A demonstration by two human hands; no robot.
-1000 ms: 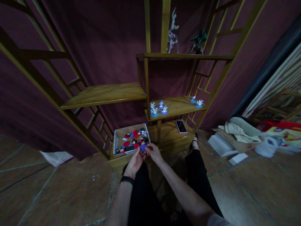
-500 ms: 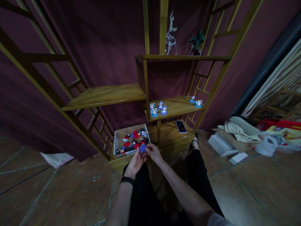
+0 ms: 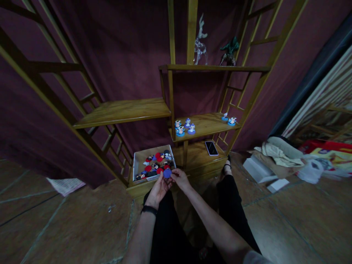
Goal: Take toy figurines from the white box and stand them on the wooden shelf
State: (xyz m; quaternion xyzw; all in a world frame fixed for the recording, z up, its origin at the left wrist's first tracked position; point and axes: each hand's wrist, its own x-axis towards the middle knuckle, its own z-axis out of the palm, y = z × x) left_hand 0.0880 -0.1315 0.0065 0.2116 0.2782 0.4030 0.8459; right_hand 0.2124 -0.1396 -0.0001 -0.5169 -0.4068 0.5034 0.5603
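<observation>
My left hand and my right hand meet just in front of a white box. Together they pinch a small figure with a round blue base, base turned toward me. The box sits on the lowest board of a wooden shelf unit and holds several small figures on red and blue bases. More figures on blue bases stand on the shelf above the box, and two others stand at that shelf's right end.
A phone lies on the low board right of the box. A glass deer and a dark figurine stand on the top shelf. White boxes, cloth and bags lie on the floor at right; paper lies at left.
Both hands have stayed together at the box's front edge; the blue base has turned more fully toward me. The view shifted slightly.
</observation>
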